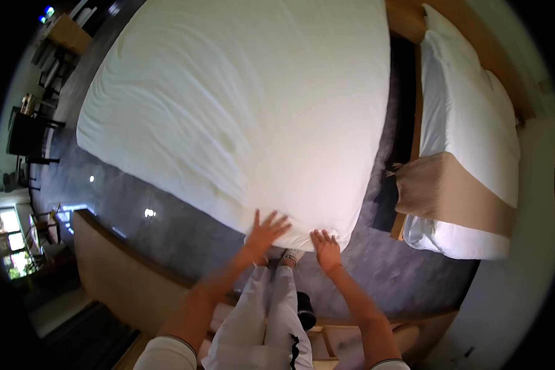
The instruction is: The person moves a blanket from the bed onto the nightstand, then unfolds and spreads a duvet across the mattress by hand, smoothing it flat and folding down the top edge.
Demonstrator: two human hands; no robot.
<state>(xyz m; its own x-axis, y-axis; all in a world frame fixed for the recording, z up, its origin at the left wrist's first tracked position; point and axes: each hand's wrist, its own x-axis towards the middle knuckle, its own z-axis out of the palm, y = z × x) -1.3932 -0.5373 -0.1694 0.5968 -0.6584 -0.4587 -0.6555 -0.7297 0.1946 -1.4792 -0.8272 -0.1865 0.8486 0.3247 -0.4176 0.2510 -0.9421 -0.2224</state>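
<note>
Across the bed (166, 187) lies the sheet (228, 105); at bed's near edge, left hand (267, 234) splayed, nothing gripped, right hand (327, 248) half-curled, can't tell if pinching. Seems edge-smoothing; next needs even pressure.

A plain white sheet (246, 105) lies spread, lightly wrinkled, from ten o'clock to one, near edge at six.

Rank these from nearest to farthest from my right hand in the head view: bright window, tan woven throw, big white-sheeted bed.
1. Big white-sheeted bed: your right hand touches its near edge.
2. Tan woven throw: to the right, across another white-covered bed.
3. Bright window: far left.
</note>
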